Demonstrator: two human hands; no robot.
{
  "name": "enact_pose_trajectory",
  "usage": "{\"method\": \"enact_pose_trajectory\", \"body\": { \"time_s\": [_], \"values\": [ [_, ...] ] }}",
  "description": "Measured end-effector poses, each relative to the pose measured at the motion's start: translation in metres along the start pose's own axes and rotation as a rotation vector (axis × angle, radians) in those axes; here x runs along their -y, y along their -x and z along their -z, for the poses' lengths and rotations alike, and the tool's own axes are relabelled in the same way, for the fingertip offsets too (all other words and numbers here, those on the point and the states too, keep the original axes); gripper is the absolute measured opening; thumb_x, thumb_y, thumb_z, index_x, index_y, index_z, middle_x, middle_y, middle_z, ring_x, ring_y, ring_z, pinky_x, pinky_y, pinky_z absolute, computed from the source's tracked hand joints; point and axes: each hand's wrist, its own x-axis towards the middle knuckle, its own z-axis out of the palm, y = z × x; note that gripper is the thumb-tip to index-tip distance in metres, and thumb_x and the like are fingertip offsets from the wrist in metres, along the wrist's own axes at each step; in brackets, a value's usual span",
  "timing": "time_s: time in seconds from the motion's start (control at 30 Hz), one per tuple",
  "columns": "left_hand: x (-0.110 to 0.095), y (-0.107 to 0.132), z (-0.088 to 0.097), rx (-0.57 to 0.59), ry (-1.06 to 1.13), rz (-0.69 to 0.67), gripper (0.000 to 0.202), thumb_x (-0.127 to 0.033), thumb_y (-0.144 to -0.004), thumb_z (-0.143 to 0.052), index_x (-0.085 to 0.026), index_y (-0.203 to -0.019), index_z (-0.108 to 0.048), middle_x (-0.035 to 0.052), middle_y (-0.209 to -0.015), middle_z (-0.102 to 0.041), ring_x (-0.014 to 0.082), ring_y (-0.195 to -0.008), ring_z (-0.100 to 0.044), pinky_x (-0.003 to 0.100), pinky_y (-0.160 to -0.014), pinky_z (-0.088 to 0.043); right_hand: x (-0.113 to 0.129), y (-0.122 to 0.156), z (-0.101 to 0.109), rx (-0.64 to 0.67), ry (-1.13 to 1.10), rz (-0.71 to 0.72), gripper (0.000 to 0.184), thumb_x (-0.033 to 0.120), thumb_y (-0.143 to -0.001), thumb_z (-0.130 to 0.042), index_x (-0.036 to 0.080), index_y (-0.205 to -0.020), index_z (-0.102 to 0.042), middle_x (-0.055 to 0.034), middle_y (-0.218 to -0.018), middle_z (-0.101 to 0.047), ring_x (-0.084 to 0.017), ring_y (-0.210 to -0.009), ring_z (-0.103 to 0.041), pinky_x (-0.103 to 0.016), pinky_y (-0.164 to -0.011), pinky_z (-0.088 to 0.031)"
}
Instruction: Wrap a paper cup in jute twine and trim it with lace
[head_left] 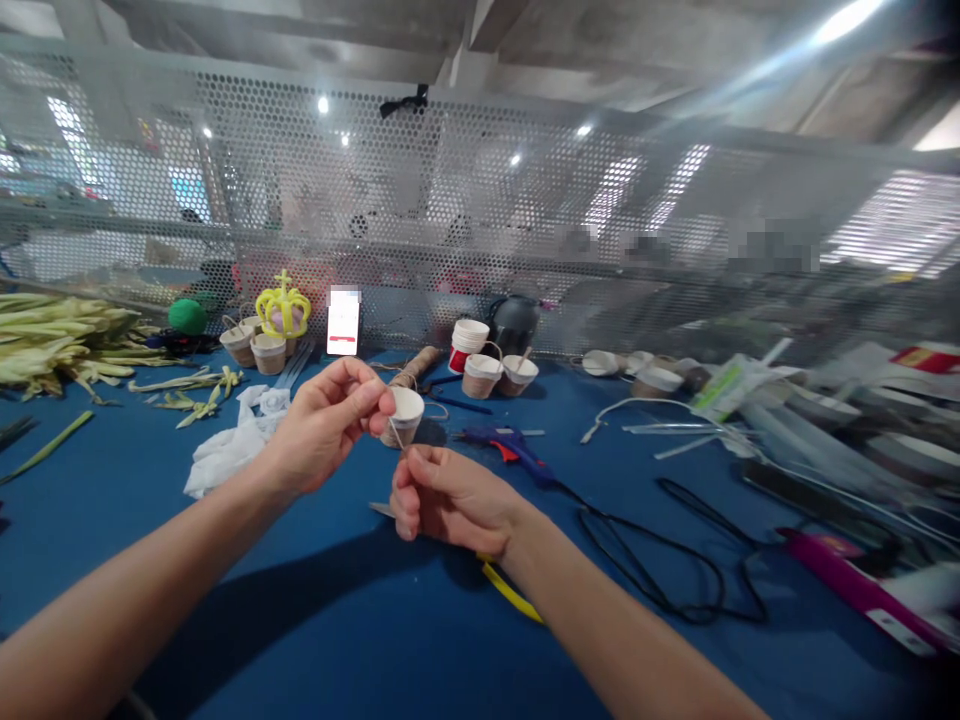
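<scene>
Between my two hands runs a thin strand [396, 432], pale and short, too fine to tell if it is twine or fibre. The fingers of my left hand [341, 415] are pinched on its upper end. Lower and to the right, my right hand [446, 495] is closed on the other end, thumb against forefinger. Just behind them a small paper cup [407, 405], wrapped in brown twine, stands upright on the blue table. Scissors [510, 590] with yellow handles lie under my right wrist, partly hidden.
A blue glue gun [517, 448] lies to the right, its black cord [645, 560] looped. Several wrapped cups [480, 375] stand behind. A phone [343, 322] leans on the mesh panel [420, 180]. At left are pale husks [67, 340] and white tissue [225, 455].
</scene>
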Motion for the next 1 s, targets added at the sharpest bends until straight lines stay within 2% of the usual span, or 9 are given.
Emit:
{"method": "enact_pose_trajectory", "body": {
  "time_s": [0.17, 0.27, 0.57, 1.0],
  "values": [
    [-0.005, -0.002, 0.004, 0.003, -0.006, -0.038, 0.016, -0.020, -0.071, -0.066, -0.014, -0.069, -0.052, -0.0020, -0.060, -0.059, 0.0036, -0.049, -0.050, 0.013, -0.049, -0.042, 0.001, -0.002, 0.000, 0.010, -0.050, -0.044, 0.034, 0.045, -0.071, -0.065, 0.011, -0.075, -0.063, 0.0016, -0.057, -0.060, -0.008, -0.052, -0.056, -0.022, -0.055, -0.044],
    [-0.007, -0.004, 0.005, 0.009, -0.004, -0.050, 0.016, -0.019, -0.071, -0.067, -0.014, -0.069, -0.051, -0.0020, -0.060, -0.058, 0.0040, -0.049, -0.050, 0.013, -0.048, -0.041, 0.004, -0.001, -0.001, 0.016, 0.005, -0.046, 0.040, 0.047, -0.073, -0.062, 0.008, -0.078, -0.065, -0.0002, -0.058, -0.061, -0.008, -0.051, -0.056, -0.021, -0.053, -0.044],
    [-0.006, -0.004, 0.007, -0.008, 0.017, -0.009, 0.015, -0.019, -0.072, -0.065, -0.014, -0.069, -0.051, -0.0020, -0.059, -0.057, 0.0043, -0.049, -0.048, 0.014, -0.049, -0.041, 0.010, 0.014, -0.010, -0.072, 0.225, 0.066, 0.027, 0.036, -0.072, -0.066, 0.009, -0.077, -0.065, -0.0039, -0.064, -0.067, -0.011, -0.054, -0.064, -0.022, -0.053, -0.047],
    [0.005, 0.001, -0.001, -0.047, 0.013, 0.068, 0.019, -0.020, -0.068, -0.068, -0.013, -0.066, -0.050, -0.0015, -0.058, -0.058, 0.0042, -0.048, -0.049, 0.015, -0.048, -0.041, -0.006, 0.024, -0.010, -0.229, 0.257, 0.102, 0.023, 0.033, -0.069, -0.069, 0.011, -0.068, -0.062, -0.0012, -0.058, -0.066, -0.011, -0.050, -0.062, -0.023, -0.051, -0.046]
  ]
}}
